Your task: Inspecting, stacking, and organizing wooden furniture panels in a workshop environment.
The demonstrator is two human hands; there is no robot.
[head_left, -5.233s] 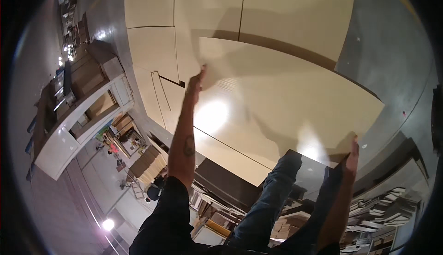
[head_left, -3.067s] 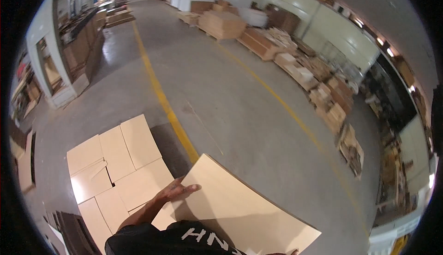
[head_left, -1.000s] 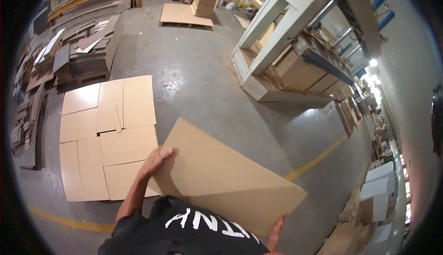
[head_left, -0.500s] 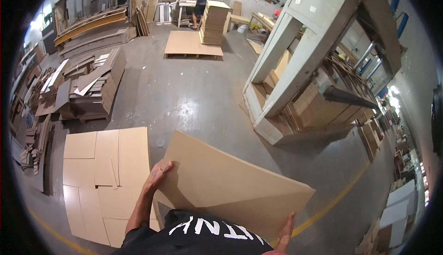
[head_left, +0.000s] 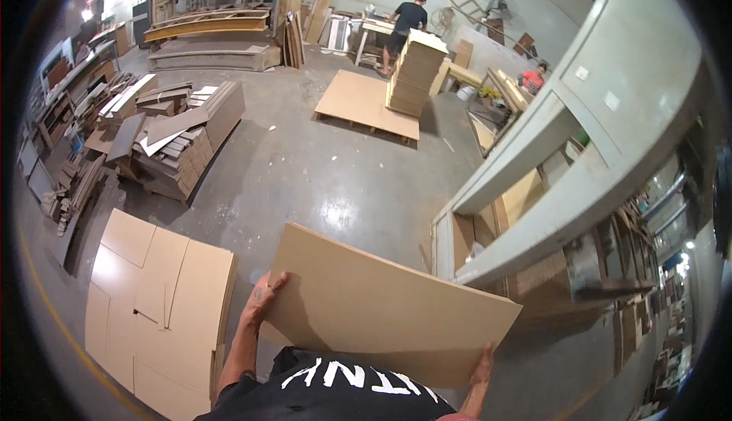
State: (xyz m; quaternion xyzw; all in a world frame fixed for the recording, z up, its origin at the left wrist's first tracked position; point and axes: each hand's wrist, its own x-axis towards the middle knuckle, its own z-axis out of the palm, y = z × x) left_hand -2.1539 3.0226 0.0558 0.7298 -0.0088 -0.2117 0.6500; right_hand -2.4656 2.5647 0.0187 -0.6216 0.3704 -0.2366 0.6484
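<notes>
A wide tan fibreboard panel [head_left: 381, 310] is held in front of my body, its far long edge slanting down to the right. My left hand [head_left: 267, 293] grips its left end, with the thumb on the upper face and the other fingers out of sight. At the right end my right hand [head_left: 483, 368] closes on the near corner, mostly seen from the thumb side. The panel's underside is hidden. Left of my left arm lies a low stack of tan boards [head_left: 160, 307], its top covered with several pieces fitted side by side.
A tall grey machine frame [head_left: 549, 169] rises close on my right. Beyond the floor, a brown board platform [head_left: 366, 105] carries a tall stack of panels [head_left: 417, 74]. A co-worker [head_left: 408, 21] stands behind it. A pile of offcuts [head_left: 179, 135] sits at the left.
The view has turned and moved forward, so the machine frame appears closer on the right and the board stack has slid left and lower. Both hands keep hold of the panel.
</notes>
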